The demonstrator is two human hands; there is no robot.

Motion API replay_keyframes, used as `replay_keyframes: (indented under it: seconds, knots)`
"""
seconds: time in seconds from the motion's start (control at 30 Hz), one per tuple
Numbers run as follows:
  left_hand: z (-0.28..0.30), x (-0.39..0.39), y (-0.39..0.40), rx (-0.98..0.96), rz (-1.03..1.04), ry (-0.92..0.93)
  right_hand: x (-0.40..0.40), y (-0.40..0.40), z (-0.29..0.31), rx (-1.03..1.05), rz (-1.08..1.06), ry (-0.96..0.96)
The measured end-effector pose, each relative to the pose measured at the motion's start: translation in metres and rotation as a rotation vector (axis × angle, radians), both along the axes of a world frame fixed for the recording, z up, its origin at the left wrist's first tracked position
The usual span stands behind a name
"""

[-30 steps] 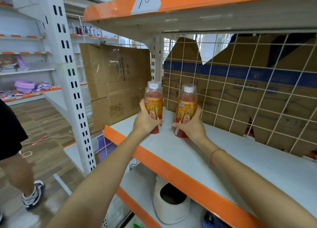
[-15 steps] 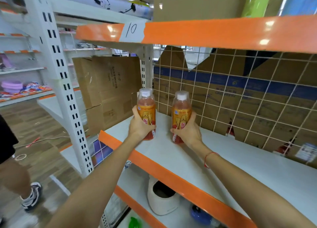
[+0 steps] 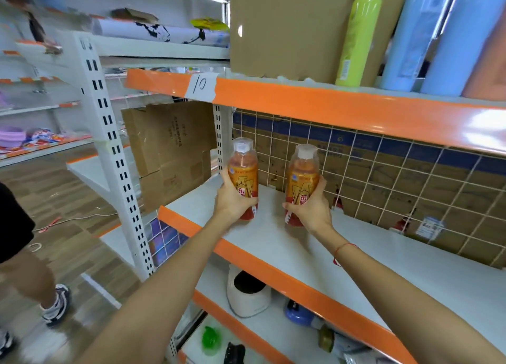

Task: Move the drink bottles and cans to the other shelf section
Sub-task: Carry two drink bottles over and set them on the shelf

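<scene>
Both bottles now sit further apart than a moment ago, and the view has tipped upward, so the upper shelf with its cardboard box (image 3: 284, 29), lime-green bottle (image 3: 358, 35) and blue rolls (image 3: 438, 35) has come into sight above the paper tag marked "10" (image 3: 201, 86). The left hand (image 3: 232, 199) wraps its fingers round the lower half of the left orange drink bottle (image 3: 243, 172), and the right hand (image 3: 312, 207) grips the right orange drink bottle (image 3: 302, 177) the same way — each hand fully closed on its bottle, thumbs on the near side. Both bottles stand upright over the white shelf board (image 3: 273, 237) near its left end, in front of the wire grid back (image 3: 383, 177); their bases are hidden behind the hands, so I cannot tell whether they touch the board or hover just above it. The risks from here look modest but real. If the hands let go before the bases are flat on the board, a tall, narrow bottle like this could topple and knock its neighbour. The left bottle is near the shelf's open left end beside the perforated upright (image 3: 219, 133), so a tip that way might send it off onto the wooden floor (image 3: 82, 199). Pushing too far back could jam the caps or shoulders against the wire grid. A passer-by's leg (image 3: 35, 281) is close on the left — a fallen bottle could roll underfoot.
</scene>
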State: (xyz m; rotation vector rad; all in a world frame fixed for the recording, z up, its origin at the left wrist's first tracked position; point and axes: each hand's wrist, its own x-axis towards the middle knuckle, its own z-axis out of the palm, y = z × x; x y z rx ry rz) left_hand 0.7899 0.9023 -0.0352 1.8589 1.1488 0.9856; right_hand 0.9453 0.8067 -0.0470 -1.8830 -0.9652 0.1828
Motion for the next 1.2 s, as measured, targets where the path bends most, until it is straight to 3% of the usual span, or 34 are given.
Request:
replay_keyframes:
  seconds: [0.27, 0.7, 1.2]
  knots:
    - [0.004, -0.009, -0.041, 0.027, -0.061, 0.064, -0.012, -0.059, 0.004, 0.068, -0.078, 0.005]
    - [0.010, -0.027, -0.141, 0.067, -0.325, 0.070, -0.052, -0.188, 0.001, 0.113, -0.304, 0.015]
    - [0.014, 0.038, -0.350, 0.088, -0.560, 0.064, -0.026, -0.428, 0.006, 0.096, -0.537, -0.048]
